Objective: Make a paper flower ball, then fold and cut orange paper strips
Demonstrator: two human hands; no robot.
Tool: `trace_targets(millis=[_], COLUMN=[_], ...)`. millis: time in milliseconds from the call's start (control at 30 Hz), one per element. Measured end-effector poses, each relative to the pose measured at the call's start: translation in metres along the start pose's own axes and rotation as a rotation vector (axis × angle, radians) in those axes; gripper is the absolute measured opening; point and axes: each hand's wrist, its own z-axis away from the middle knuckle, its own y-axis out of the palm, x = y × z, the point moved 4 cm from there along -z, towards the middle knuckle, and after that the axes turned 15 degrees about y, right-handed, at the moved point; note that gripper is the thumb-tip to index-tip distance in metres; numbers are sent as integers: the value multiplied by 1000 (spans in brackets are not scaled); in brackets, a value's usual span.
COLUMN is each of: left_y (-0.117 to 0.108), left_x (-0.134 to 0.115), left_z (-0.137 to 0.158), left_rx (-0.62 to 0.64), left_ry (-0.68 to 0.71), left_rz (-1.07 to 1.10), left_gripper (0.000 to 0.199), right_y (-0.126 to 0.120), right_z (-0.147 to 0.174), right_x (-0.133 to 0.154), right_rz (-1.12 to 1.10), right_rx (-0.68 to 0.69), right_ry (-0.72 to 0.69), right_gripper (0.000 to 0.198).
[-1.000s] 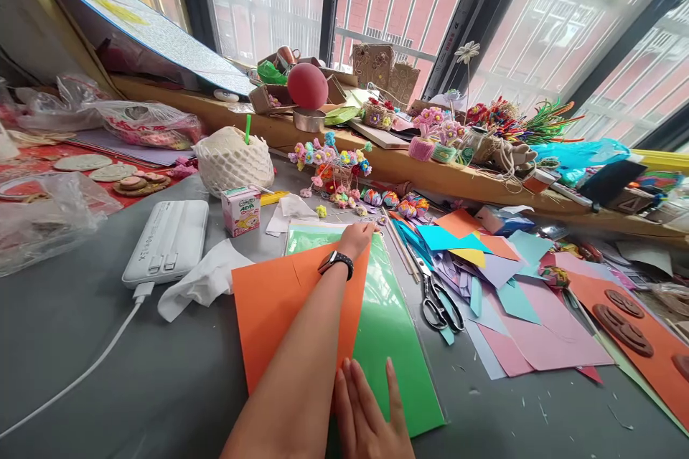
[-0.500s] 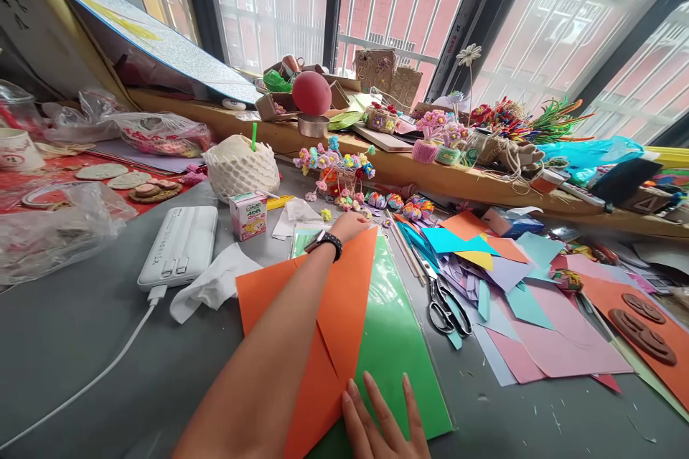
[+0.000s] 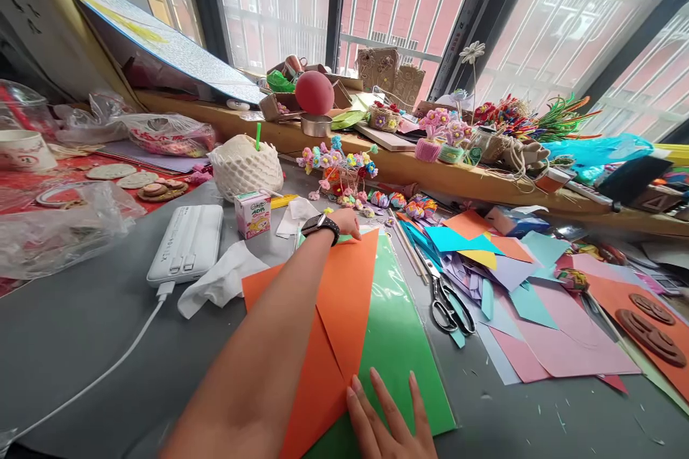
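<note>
Barred windows (image 3: 280,7) run behind a wooden ledge (image 3: 398,161), and in front of you is a grey bench (image 3: 97,315). Your hands are apart from each other, both at the orange paper (image 3: 347,280), which lies over a glossy green sheet (image 3: 403,330). Your left hand (image 3: 344,222), a black watch (image 3: 320,226) on its wrist, is at the paper's far edge with fingers curled; from this angle you can't really tell whether they pinch it or only press. Your right hand (image 3: 390,419) spreads its fingers over the green sheet, fingertips by the orange paper's near right edge. A diagonal line crosses the paper beside your left forearm. Just right of the green sheet you have black-handled scissors (image 3: 441,305), then coloured paper scraps (image 3: 466,240) and pink paper (image 3: 581,337). On your left lie a crumpled tissue (image 3: 220,283) and a white power bank (image 3: 186,244) with its cable plugged in. Farther back stand a small drink carton (image 3: 252,215) and some crocheted flowers (image 3: 336,165); up on the ledge, a red ball (image 3: 315,93).
</note>
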Motion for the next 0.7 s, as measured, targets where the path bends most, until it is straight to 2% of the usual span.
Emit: trace_targets(millis=[200,367,567,700], left_y=[-8,-5,3,6], left_x=[1,3,8,11], left_z=[6,10,8,12], left_rx=[35,116,86,35], left_ry=[-44,-103,-121,-103], left_rz=[-27,74,227,406], left_gripper=[17,21,22,15], right_y=[-1,1,-1,-14], right_z=[-5,-8,-9,-32], right_x=[6,6,3,-10], right_rz=[-33,-37,-75,-176], right_rx=[-82,-117,-68,7], right_ry=[29,27,27,-3], right_gripper=[35,34,29,26])
